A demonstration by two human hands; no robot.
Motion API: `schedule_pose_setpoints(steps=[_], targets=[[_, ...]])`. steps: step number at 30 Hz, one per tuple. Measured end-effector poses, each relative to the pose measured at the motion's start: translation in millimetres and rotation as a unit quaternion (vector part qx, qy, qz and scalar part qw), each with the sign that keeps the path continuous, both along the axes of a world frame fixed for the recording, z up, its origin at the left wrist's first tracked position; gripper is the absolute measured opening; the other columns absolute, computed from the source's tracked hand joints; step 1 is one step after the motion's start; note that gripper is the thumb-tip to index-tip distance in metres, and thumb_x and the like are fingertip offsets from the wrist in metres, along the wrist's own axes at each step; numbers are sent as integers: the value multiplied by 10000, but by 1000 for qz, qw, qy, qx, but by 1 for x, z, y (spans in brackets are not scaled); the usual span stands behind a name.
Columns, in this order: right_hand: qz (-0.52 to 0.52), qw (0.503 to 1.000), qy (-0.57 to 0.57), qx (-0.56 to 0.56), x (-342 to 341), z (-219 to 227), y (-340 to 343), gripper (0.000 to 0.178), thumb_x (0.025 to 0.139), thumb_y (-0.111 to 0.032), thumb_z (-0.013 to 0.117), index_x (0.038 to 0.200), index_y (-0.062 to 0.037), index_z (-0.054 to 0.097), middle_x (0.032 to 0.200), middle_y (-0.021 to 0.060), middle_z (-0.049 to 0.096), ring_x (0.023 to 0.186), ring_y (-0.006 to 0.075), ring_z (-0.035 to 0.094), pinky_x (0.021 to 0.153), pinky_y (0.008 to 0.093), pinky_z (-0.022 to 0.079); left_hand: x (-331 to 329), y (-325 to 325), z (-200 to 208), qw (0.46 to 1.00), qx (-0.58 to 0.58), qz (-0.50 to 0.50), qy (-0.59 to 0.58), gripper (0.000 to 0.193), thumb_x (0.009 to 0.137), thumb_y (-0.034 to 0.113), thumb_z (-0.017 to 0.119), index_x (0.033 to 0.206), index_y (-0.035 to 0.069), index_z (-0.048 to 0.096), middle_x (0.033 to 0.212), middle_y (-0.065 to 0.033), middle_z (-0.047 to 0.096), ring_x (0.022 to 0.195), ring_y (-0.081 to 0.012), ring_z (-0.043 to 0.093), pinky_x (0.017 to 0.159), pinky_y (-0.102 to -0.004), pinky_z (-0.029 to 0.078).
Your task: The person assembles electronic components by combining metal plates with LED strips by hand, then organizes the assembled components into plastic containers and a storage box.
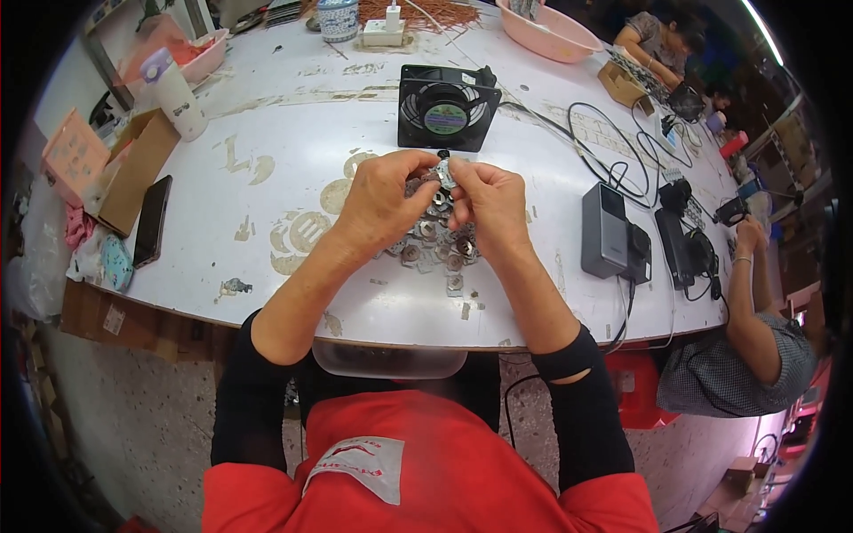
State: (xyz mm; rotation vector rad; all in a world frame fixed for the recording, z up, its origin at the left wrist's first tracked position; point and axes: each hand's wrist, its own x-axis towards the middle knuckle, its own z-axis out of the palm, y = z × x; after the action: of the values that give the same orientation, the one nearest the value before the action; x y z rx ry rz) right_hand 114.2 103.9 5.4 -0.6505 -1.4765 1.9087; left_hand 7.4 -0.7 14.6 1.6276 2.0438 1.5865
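Over the table's middle, my right hand (pixel 490 200) pinches a small silvery metal part (pixel 445 173) between thumb and fingers. Close beside it, my left hand (pixel 386 197) is closed, its fingers curled around small metal pieces that are mostly hidden by the thumb. Below both hands lies a loose pile of small flat metal parts (pixel 455 261), some with round brownish centres. Just beyond my fingertips stands a black square fan (pixel 447 108) with a round label at its hub.
A grey box-shaped device (pixel 604 233) and a black power strip (pixel 673 249) lie to the right among cables. Leftward are a phone (pixel 153 220), an open cardboard box (pixel 138 173) and a white bottle (pixel 174 96). A pink basin (pixel 551 34) stands far back. Co-workers sit along the right.
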Motion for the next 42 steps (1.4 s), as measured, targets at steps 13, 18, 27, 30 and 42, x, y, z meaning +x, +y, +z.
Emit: schedule_pose_setpoints(steps=[13, 18, 27, 30, 42], targets=[[23, 998, 39, -48, 2, -1, 3, 271, 840, -191, 634, 703, 39, 598, 589, 47, 527, 372, 82, 439, 327, 241, 406, -2, 1, -1, 1000, 16, 2, -18, 199, 765, 41, 641, 951, -30, 623, 802, -116, 660, 710, -162, 636, 652, -260, 501], [9, 999, 18, -24, 3, 1, 0, 266, 833, -187, 646, 711, 46, 603, 588, 44, 524, 368, 83, 437, 326, 239, 406, -1, 2, -4, 999, 10, -10, -37, 217, 765, 44, 647, 970, -23, 625, 791, -101, 657, 691, -140, 621, 651, -245, 491], [-53, 995, -30, 83, 0, 1, -2, 255, 839, -233, 648, 756, 9, 658, 598, 26, 544, 373, 71, 446, 335, 199, 360, -1, 4, -6, 999, -34, 27, -28, 269, 778, 31, 628, 1035, -18, 563, 804, -66, 620, 700, -94, 597, 635, -228, 486], [-51, 991, -32, 118, 7, 11, -1, 259, 844, -253, 640, 772, -6, 668, 610, 19, 558, 391, 74, 467, 359, 184, 354, -8, 1, -3, 974, -33, -57, -218, 259, 802, 42, 610, 1041, -13, 525, 828, -39, 588, 656, -85, 584, 594, -213, 479], [135, 991, -10, 9, 11, 8, 10, 279, 835, -229, 638, 694, 12, 634, 593, 38, 559, 420, 93, 507, 385, 212, 416, -18, -7, 9, 929, -22, -159, -333, 218, 774, 24, 627, 958, -54, 540, 827, -78, 574, 663, -132, 629, 587, -218, 516]])
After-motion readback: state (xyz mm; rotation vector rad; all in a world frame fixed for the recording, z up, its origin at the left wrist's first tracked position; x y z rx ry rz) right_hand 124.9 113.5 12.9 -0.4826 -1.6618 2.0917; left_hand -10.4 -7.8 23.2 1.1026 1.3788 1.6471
